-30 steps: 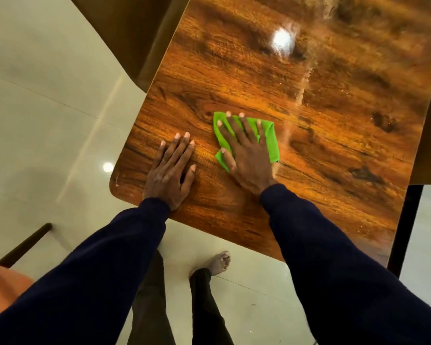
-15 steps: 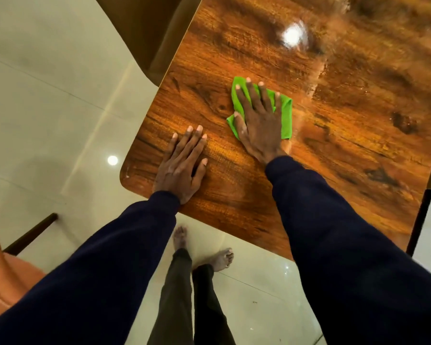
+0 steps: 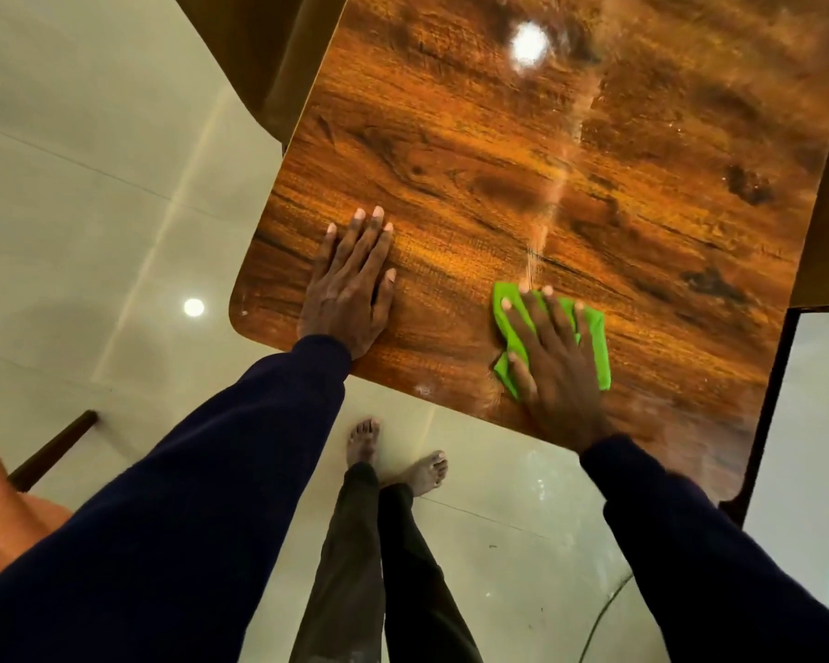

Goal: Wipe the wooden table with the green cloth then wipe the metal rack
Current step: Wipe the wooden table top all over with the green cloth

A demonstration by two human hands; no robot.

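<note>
Right grip (image 3: 557,370) flat, fingers spread, pressing cloth (image 3: 597,337) beneath it. Stroke pulled back to near edge of table (image 3: 451,136), well apart from left grip (image 3: 350,289), flat, empty, bracing. Table pass ongoing; rack pending.

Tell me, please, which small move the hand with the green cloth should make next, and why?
Probably slide the right hand forward, pressing the green cloth along the pale streak that runs from it toward the far side of the wooden table. The cloth lies near the near edge, the surface beyond looks smudged, and the left hand rests flat on the table.
</note>
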